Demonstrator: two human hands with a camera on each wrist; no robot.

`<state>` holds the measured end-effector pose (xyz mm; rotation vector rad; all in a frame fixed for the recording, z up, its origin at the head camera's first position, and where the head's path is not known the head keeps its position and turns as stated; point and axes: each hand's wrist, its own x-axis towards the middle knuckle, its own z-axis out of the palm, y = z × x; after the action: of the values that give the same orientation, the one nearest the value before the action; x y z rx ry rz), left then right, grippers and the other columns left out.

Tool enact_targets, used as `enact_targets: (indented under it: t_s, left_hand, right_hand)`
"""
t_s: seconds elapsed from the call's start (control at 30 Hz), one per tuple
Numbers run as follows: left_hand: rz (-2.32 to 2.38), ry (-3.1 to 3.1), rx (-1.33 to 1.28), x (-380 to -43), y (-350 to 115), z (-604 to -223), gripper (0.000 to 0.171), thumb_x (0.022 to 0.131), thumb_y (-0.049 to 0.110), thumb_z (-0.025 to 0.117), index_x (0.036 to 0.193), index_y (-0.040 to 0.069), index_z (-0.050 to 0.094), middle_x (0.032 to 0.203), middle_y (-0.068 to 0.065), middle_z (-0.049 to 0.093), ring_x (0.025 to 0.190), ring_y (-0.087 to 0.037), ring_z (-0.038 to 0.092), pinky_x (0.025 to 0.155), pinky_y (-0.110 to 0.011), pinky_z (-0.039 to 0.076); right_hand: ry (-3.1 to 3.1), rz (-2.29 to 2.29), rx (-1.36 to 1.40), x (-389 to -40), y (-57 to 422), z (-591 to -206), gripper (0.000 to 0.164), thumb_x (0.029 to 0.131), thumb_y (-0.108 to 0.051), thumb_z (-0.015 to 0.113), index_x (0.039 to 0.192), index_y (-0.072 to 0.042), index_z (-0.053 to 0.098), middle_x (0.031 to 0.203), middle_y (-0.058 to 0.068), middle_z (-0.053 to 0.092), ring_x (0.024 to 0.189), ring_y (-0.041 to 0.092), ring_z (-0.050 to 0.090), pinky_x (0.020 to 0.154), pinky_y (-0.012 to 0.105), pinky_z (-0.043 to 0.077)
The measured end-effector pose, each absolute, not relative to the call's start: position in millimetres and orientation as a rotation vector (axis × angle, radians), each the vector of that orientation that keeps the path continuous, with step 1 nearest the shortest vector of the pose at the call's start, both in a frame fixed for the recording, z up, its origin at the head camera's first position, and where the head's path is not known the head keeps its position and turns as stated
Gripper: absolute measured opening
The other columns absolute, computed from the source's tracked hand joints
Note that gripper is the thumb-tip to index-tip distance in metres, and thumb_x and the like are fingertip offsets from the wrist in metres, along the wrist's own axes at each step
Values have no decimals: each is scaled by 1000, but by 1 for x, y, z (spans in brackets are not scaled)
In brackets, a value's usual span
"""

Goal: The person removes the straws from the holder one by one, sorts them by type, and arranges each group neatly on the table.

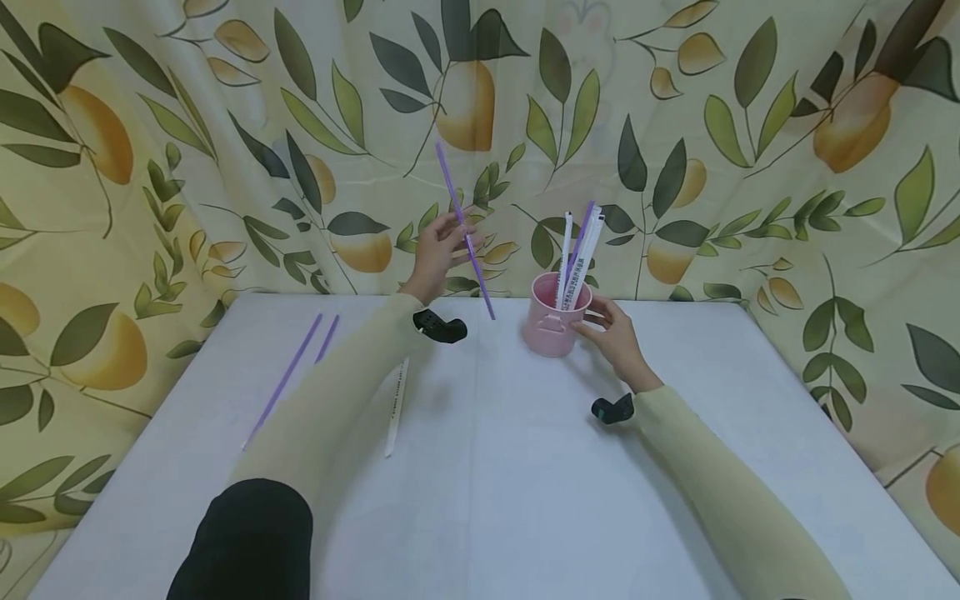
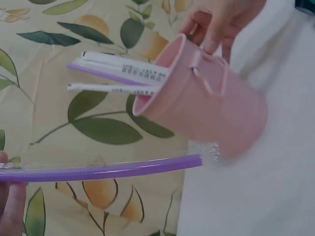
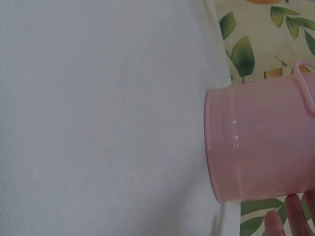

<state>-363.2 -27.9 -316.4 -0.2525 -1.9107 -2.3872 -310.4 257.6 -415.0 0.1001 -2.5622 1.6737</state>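
Note:
In the head view my left hand (image 1: 438, 257) is raised above the far side of the table and pinches a purple straw (image 1: 479, 275). The straw slants down to the right; its clear plastic wrapper shows in the left wrist view, where the straw (image 2: 147, 168) passes below the pink pail (image 2: 221, 118). My right hand (image 1: 618, 342) holds that pail (image 1: 546, 335) by its right side, thumb in front. The pail stands upright near the far edge. White paper-wrapped straws (image 1: 582, 271) and a purple straw (image 1: 577, 244) lean inside it, their lower ends hidden.
Two purple straws (image 1: 288, 371) lie on the left of the white table (image 1: 525, 483), partly behind my left sleeve. A white-wrapped straw (image 1: 395, 417) lies right of that forearm. Behind the far edge hangs a fruit-patterned curtain (image 1: 247, 183).

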Motion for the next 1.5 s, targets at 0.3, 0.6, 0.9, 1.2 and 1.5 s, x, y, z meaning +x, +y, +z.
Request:
enact_targets:
  t_s: [0.3, 0.6, 0.9, 1.2, 1.5]
  left_hand:
    - [-2359, -2121, -231, -347, -64, -327, 38, 97, 11, 49, 134, 3, 48, 126, -24, 57, 85, -14, 68, 92, -43, 51]
    - [-2230, -2420, -239, -324, -94, -333, 40, 97, 14, 51, 136, 8, 49, 123, -18, 62, 82, -7, 68, 83, -31, 57]
    - [-2140, -2573, -185, -304, -131, -339, 42, 97, 18, 53, 137, 9, 47, 129, -18, 58, 88, -7, 68, 86, -31, 56]
    - [-2007, -2689, -138, -291, -179, -340, 45, 98, 22, 50, 139, 4, 43, 135, -20, 52, 93, -6, 67, 90, -30, 54]
    - [-1904, -2793, -78, -281, -221, -335, 49, 98, 24, 49, 139, -1, 39, 135, -16, 53, 90, 0, 67, 93, -33, 52]
  right_hand:
    - [-2562, 1658, 109, -312, 257, -417, 64, 89, -18, 65, 142, -6, 34, 146, 17, 40, 130, 35, 42, 112, 45, 34]
    - [-2558, 1671, 121, -313, 259, -420, 66, 88, -23, 66, 142, -6, 34, 146, 16, 40, 132, 35, 41, 112, 46, 34]
    - [-2575, 1668, 103, -311, 258, -419, 68, 88, -24, 66, 145, -7, 31, 148, 15, 37, 134, 34, 39, 111, 46, 35]
    - [-2571, 1650, 113, -312, 259, -417, 67, 88, -23, 66, 143, -6, 33, 147, 17, 38, 133, 36, 40, 111, 47, 34]
    - [-2578, 1653, 112, -312, 258, -417, 67, 88, -23, 66, 143, -5, 33, 147, 17, 39, 133, 36, 40, 111, 48, 34]
